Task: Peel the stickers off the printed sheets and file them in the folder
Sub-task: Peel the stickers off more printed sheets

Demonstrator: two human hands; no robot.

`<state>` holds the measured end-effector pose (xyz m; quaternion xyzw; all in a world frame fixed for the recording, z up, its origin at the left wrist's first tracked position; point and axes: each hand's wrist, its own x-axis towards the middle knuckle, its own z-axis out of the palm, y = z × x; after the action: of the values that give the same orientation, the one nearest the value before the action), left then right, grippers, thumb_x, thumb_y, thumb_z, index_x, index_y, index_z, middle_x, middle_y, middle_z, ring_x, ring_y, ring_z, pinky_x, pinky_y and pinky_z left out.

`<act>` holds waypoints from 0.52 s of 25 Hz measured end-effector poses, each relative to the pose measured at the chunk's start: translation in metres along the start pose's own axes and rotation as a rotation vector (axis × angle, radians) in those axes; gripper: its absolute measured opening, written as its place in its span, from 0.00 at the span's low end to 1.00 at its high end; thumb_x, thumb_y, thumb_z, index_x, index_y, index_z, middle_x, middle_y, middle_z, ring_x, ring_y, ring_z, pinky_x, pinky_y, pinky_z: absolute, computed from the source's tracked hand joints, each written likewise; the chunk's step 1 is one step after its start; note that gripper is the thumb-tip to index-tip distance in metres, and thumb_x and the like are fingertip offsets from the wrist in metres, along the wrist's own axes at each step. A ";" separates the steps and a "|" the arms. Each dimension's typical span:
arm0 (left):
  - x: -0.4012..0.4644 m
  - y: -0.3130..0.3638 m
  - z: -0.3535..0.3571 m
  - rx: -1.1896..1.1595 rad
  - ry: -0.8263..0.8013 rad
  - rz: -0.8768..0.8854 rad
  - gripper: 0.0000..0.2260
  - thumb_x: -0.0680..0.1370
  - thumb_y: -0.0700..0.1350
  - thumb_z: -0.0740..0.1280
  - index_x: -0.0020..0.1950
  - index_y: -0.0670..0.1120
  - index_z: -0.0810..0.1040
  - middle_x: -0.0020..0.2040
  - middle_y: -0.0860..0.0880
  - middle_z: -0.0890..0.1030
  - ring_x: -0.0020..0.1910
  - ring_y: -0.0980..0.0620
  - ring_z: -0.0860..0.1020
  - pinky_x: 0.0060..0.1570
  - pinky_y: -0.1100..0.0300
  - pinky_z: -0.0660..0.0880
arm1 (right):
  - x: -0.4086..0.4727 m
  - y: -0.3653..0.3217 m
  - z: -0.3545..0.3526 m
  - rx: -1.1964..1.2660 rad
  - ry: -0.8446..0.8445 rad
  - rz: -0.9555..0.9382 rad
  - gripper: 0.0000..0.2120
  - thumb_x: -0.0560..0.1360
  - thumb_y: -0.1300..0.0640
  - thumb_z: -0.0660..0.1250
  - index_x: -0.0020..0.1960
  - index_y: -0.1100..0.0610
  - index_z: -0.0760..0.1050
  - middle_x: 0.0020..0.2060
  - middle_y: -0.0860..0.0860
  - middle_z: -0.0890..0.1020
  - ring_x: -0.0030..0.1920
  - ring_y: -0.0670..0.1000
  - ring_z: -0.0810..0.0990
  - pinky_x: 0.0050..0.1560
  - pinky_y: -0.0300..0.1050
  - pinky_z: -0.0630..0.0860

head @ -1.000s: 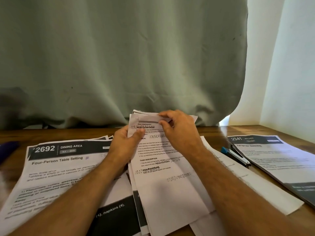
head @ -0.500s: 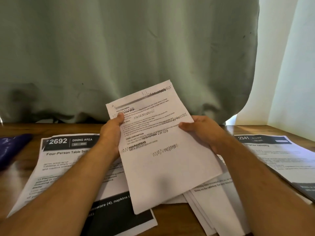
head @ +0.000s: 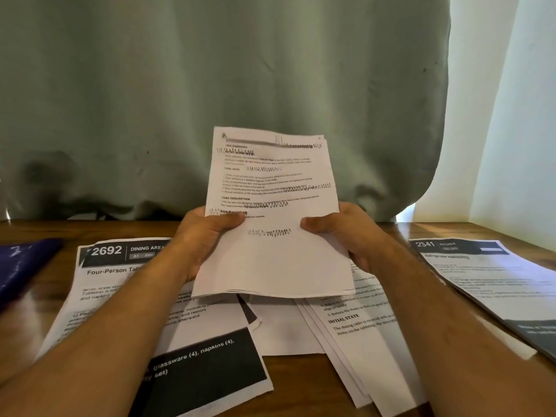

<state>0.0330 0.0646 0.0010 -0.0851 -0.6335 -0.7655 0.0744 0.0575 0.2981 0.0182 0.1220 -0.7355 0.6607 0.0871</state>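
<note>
Above the 2692 sheet (head: 120, 284), held upright off the table (head: 294, 374): a small stack of printed sheets (head: 270, 236), long axis running away from the body, print facing the camera; left hand (head: 201, 239) clamped on the stack's left edge, thumb across the front; right hand (head: 346, 236) clamped likewise on the right edge; no sticker discernible on the top page; dark blue folder (head: 24, 266) lying left of the 2692 sheet, nearer the left hand, so probably a leftward carry.
</note>
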 end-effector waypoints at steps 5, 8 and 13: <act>-0.007 0.007 0.018 0.420 0.195 0.555 0.12 0.77 0.43 0.73 0.60 0.49 0.80 0.50 0.60 0.83 0.48 0.62 0.81 0.50 0.64 0.78 | 0.002 -0.010 0.015 -0.199 0.254 -0.264 0.18 0.73 0.61 0.74 0.61 0.54 0.77 0.54 0.46 0.84 0.52 0.46 0.83 0.56 0.45 0.79; -0.015 0.012 0.028 0.461 0.256 0.704 0.14 0.78 0.48 0.71 0.63 0.50 0.76 0.48 0.65 0.78 0.46 0.69 0.78 0.42 0.74 0.76 | 0.001 -0.009 0.022 -0.205 0.277 -0.373 0.16 0.75 0.58 0.73 0.60 0.49 0.73 0.53 0.43 0.83 0.52 0.45 0.82 0.50 0.42 0.79; -0.015 0.016 0.018 0.108 0.097 0.439 0.09 0.76 0.51 0.72 0.56 0.53 0.81 0.49 0.57 0.86 0.49 0.57 0.85 0.50 0.58 0.81 | 0.001 -0.008 0.011 0.261 0.132 -0.315 0.15 0.74 0.61 0.71 0.60 0.60 0.79 0.51 0.55 0.86 0.50 0.55 0.85 0.51 0.47 0.82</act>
<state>0.0519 0.0791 0.0163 -0.1798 -0.6354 -0.6992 0.2740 0.0596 0.2862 0.0244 0.2020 -0.6084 0.7351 0.2205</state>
